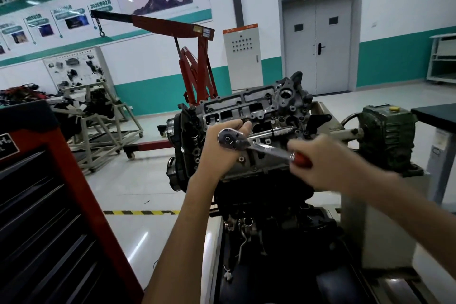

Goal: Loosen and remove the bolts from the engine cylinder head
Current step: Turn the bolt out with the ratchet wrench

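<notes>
The left hand [217, 155] curls its fingers round the ratchet [266, 148] head, hiding the bolt on the cylinder head [246, 103], while the handle runs rightward into the blurred right hand [318, 163], wrapped round its red grip.

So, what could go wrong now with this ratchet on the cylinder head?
If the drive slips, the right hand, gripping the red handle of the ratchet wrench, may strike the cylinder head. The left hand holds right under the ratchet's head, so its fingers could get pinched. The chrome bar lying on the cylinder head might be knocked off.
</notes>
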